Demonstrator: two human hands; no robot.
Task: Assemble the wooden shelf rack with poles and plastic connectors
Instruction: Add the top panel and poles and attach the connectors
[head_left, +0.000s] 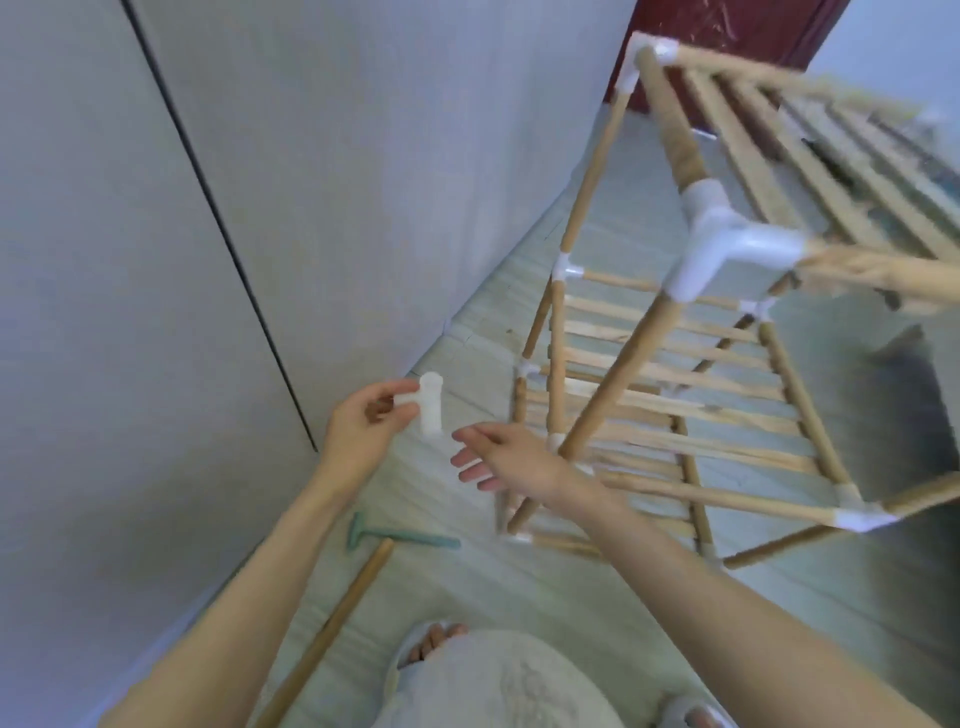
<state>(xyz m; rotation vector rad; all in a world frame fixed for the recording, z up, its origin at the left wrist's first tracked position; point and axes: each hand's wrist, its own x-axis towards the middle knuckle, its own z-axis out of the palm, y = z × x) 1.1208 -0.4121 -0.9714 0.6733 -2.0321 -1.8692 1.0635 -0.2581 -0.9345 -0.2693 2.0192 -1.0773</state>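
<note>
The wooden shelf rack (675, 364) stands on the floor at the right, several slatted tiers joined by white plastic connectors (727, 249) at the corners. My left hand (363, 426) pinches a loose white plastic connector (430, 402) between thumb and fingers, left of the rack. My right hand (498, 457) hovers just to the right of that connector with its fingers straight and spread, holding nothing. A loose wooden pole (332, 629) lies on the floor below my left forearm.
A small teal plastic mallet (400, 538) lies on the floor next to the loose pole. A grey wall (156, 260) with a dark seam runs along the left. A dark red door (727, 31) is behind the rack. My feet in slippers (436, 644) show at the bottom.
</note>
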